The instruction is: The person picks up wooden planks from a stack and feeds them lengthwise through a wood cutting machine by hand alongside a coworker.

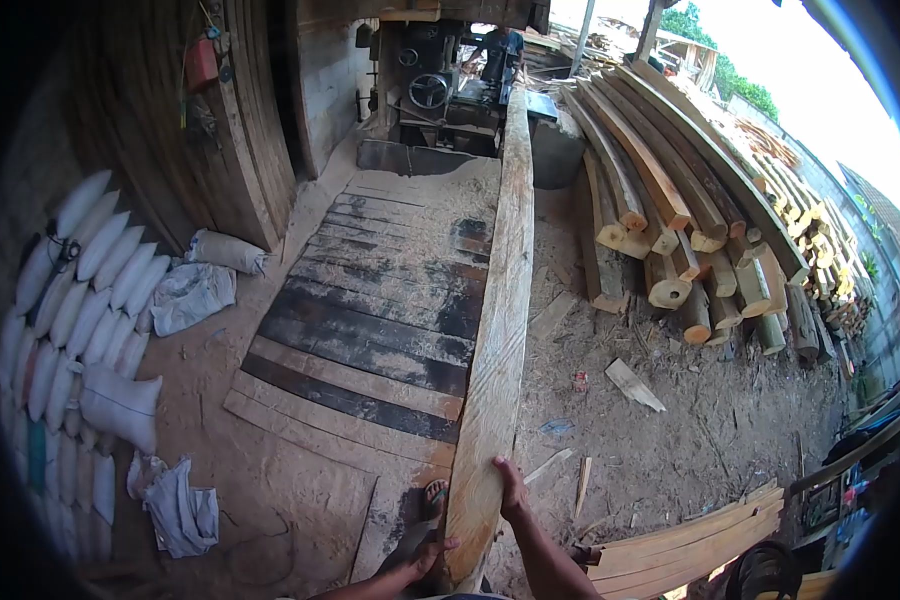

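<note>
A long, squared wooden beam (pixel 500 300) runs from close to my body out to the machine at the back. My left hand (pixel 433 555) grips its left side near the close end, with the thumb at the edge and the other fingers mostly hidden. Slightly farther along, my right hand (pixel 512 488) is closed against the right side, its fingertips at the top edge. The beam's far end reaches the machine (pixel 440 95), which has a handwheel. A person (pixel 498 62) stands beside that machine, partly hidden.
Sawdust-covered planks (pixel 370 290) form a floor left of the beam. Stacked logs (pixel 670 190) lie at right, and cut boards (pixel 690 540) are close at lower right. White filled sacks (pixel 100 260) are piled at left. A foot in a sandal (pixel 436 492) shows beside the beam.
</note>
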